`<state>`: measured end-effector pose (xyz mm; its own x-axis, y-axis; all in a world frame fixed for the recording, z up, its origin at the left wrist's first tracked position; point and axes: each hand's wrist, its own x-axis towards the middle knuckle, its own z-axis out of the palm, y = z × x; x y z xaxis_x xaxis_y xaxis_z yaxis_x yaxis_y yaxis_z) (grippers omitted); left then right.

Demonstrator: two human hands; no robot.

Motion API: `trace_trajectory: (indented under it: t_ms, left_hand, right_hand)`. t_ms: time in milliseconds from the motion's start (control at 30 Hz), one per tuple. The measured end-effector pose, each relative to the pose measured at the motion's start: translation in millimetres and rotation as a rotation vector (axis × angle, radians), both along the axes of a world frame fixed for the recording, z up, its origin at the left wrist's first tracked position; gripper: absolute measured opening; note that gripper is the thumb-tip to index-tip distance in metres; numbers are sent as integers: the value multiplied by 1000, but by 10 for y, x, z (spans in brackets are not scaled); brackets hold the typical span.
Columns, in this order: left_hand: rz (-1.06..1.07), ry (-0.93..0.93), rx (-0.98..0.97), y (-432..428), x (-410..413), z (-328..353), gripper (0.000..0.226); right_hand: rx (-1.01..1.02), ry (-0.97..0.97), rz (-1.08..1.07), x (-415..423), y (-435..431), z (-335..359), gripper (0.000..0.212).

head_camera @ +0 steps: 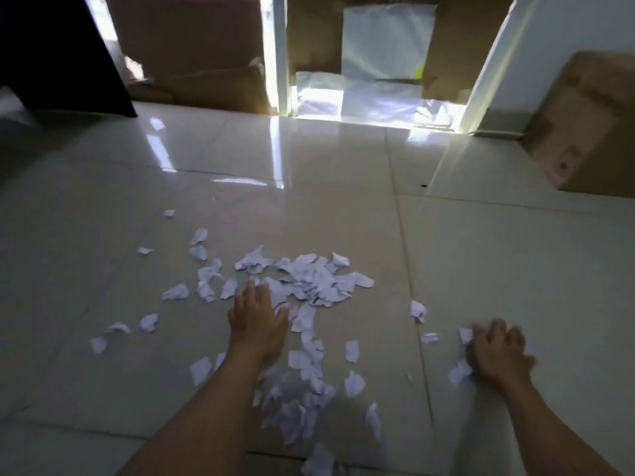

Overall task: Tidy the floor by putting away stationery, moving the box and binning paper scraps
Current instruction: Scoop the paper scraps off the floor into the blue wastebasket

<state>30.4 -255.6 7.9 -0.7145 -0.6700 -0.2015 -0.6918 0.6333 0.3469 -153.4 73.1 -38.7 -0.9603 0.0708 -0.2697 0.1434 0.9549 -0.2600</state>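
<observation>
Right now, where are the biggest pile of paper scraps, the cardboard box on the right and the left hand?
Paper scrap pile [318, 280]: head view, middle of the dense heap.
Cardboard box [587, 132]: head view, its near face.
Left hand [258, 324]: head view, back of the hand.

Torn paper scraps [316, 280] are lying scattered across the tiled floor [515, 242]. The left hand [256, 321] is pressing flat beside the densest heap; the right hand [498, 352], splayed, is touching strays. A cardboard box [591, 132] is standing at the floor's far right edge.
</observation>
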Motion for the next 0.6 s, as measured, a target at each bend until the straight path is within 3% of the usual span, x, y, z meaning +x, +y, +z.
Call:
trace_trajectory:
  t_ms: [100,233,400,533,600]
  left_hand:
    - [61,34,87,-112,-217,-147,64]
    - [-81,77,200,-162,-571,-327,65]
    - [-171,106,200,-127,-598,-588,55]
    - [-265,279,244,-36,-530,-756,46]
    - [-98,465,457,128,-538,-669,38]
  right_hand:
    - [83,38,140,64,-509,-206,62]
    - [-47,86,261,242,-1289,-164,64]
    - [-91,92,545,245,-2044,-198,62]
    - [-65,142,849,373,-2373,-313,59]
    - [-173,151,873,500,-2423,-328,73]
